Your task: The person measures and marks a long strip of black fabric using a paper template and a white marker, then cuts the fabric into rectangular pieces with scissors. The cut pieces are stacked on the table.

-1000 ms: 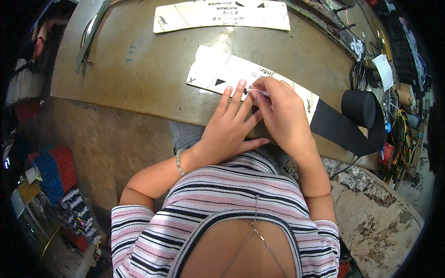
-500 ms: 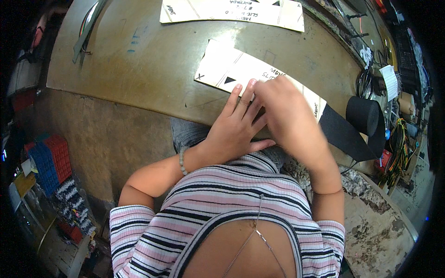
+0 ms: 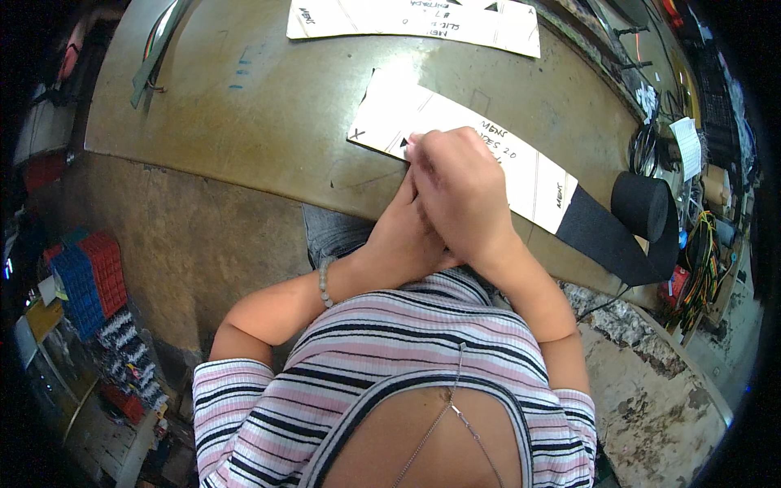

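A long white paper pattern piece [image 3: 390,110] lies slantwise on the brown worktable [image 3: 244,106]. Its right end lies over a black strip [image 3: 606,240] that runs to a black roll of webbing [image 3: 641,203]. My right hand [image 3: 464,191] rests on the pattern with its fingers curled down at the near edge, by a small black triangle mark. Whether it pinches anything is hidden. My left hand [image 3: 399,236] lies under the right one and is mostly covered; only its back and wrist with a bead bracelet show.
A second white pattern sheet [image 3: 415,16] lies at the table's far edge. Metal strips [image 3: 154,57] lie at the far left. Cables, tools and a notepad [image 3: 687,146] crowd the right end. Red and blue crates [image 3: 85,276] stand on the floor, left.
My right hand has slid left over the left hand, which was spread flat on the pattern and is now covered. The view has moved closer to the table.
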